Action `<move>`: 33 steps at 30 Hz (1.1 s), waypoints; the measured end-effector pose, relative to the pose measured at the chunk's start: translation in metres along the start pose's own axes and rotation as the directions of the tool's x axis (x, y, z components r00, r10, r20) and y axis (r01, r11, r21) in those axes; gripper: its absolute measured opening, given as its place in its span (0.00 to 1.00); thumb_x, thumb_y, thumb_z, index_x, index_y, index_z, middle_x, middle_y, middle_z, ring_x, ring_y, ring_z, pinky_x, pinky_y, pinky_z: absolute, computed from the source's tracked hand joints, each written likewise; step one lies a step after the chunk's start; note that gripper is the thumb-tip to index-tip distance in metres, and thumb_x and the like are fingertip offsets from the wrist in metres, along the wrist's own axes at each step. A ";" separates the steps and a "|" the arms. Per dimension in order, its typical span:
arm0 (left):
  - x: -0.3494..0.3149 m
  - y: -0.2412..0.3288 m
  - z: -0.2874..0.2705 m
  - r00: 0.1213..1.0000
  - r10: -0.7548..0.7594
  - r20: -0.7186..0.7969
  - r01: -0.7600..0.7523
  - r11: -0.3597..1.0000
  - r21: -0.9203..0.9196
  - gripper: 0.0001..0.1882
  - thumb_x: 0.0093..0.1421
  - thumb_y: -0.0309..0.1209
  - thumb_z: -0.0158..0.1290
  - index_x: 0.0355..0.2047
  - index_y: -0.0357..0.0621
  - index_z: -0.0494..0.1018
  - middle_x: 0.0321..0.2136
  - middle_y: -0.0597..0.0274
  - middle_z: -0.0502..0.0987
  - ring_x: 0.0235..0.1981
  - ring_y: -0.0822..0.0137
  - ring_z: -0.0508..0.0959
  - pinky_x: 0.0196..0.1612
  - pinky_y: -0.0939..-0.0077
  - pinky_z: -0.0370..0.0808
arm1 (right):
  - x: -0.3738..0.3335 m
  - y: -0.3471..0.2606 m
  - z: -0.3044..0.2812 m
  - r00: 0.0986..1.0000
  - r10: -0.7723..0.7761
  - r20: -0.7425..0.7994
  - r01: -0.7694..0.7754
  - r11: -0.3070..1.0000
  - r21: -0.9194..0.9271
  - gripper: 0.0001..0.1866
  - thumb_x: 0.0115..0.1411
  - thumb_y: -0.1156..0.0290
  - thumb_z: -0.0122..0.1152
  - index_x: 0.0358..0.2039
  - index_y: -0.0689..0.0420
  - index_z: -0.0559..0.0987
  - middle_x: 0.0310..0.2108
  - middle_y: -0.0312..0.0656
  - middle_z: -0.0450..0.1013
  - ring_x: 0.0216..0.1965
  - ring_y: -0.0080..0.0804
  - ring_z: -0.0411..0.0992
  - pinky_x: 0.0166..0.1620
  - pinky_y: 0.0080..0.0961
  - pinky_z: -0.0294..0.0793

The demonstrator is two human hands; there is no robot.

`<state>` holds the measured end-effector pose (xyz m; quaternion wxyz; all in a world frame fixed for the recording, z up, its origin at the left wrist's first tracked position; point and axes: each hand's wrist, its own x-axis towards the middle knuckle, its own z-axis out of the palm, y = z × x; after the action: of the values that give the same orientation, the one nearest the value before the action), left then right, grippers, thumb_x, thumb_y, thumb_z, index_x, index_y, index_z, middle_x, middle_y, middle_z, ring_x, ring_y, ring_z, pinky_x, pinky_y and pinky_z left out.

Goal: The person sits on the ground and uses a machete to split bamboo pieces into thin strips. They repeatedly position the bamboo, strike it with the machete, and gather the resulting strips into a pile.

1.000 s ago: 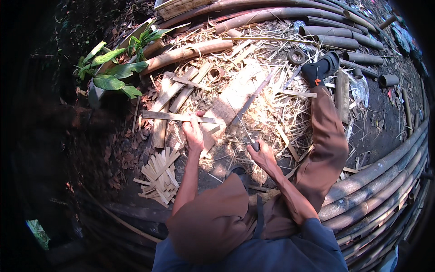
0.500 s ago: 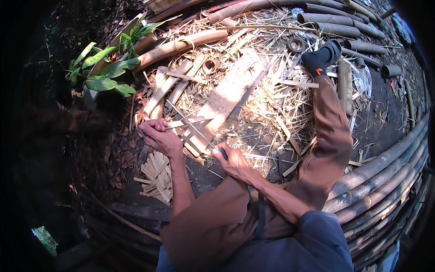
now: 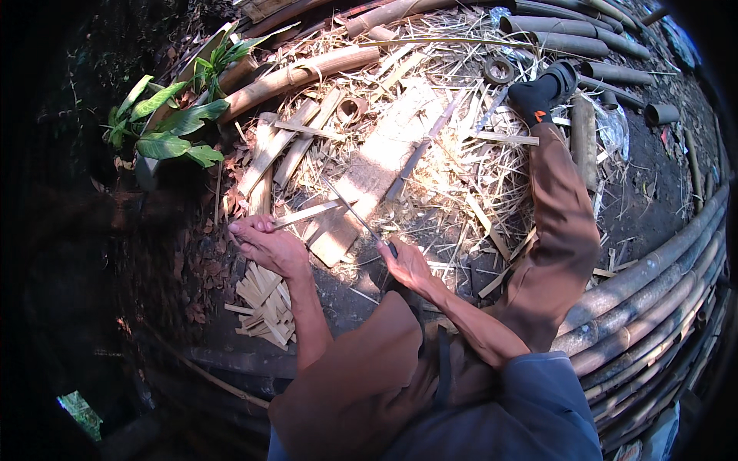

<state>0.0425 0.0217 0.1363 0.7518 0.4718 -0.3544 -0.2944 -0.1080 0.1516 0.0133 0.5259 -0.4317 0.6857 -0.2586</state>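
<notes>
My left hand [image 3: 270, 247] is closed around the near end of a pale bamboo strip [image 3: 309, 213], which points right and slightly away from me. In my right hand [image 3: 410, 269] is the dark handle of a knife [image 3: 358, 216]. Its thin blade slants up and left, crossing the strip near the far end. Behind them lies a wooden board [image 3: 384, 157], partly in bright sun, with a long dark blade-like piece [image 3: 415, 160] resting along its right side. Below my left hand sits a pile of short bamboo strips [image 3: 265, 303].
Shavings [image 3: 453, 184] litter the ground around the board. Split bamboo pieces [image 3: 278, 146] and a thick bamboo pole [image 3: 300, 75] lie beyond my left hand, near a leafy plant [image 3: 173, 127]. Bamboo poles [image 3: 653, 284] are stacked at right. My outstretched leg [image 3: 565, 230] borders the shavings.
My right hand has moved slightly right, and the knife blade has shifted along the strip toward its far end. My left hand still grips the strip and has barely moved.
</notes>
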 end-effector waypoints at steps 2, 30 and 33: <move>-0.009 0.002 0.002 0.994 0.108 -0.018 -0.106 0.989 0.108 0.21 0.72 0.44 0.38 0.24 0.48 0.52 0.20 0.70 0.52 0.24 0.75 0.55 0.30 0.77 0.57 | -0.023 -0.037 0.007 0.991 -0.117 0.070 0.109 0.988 0.110 0.25 0.65 0.46 0.47 0.37 0.59 0.72 0.18 0.55 0.68 0.22 0.52 0.70 0.29 0.44 0.67; -0.032 -0.025 -0.053 0.653 -0.583 0.484 0.554 0.803 0.220 0.14 0.66 0.26 0.38 0.52 0.48 0.59 0.22 0.69 0.61 0.17 0.79 0.61 0.21 0.83 0.65 | -0.021 -0.009 -0.062 0.950 -0.259 -0.172 0.228 0.957 -0.179 0.17 0.56 0.55 0.62 0.33 0.56 0.72 0.22 0.50 0.76 0.27 0.52 0.77 0.31 0.42 0.74; -0.044 0.006 -0.060 0.428 -0.773 0.469 0.720 0.604 0.340 0.07 0.67 0.29 0.42 0.44 0.47 0.61 0.20 0.70 0.61 0.14 0.80 0.59 0.18 0.83 0.62 | -0.017 -0.028 -0.071 0.870 -0.493 -0.011 0.442 0.789 -0.427 0.16 0.54 0.58 0.63 0.34 0.55 0.70 0.21 0.48 0.75 0.26 0.50 0.76 0.28 0.42 0.73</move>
<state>0.0663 0.0885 0.1122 0.3768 0.4993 -0.3291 -0.7074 -0.1653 0.1458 0.0668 0.2999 -0.6720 0.6266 -0.2566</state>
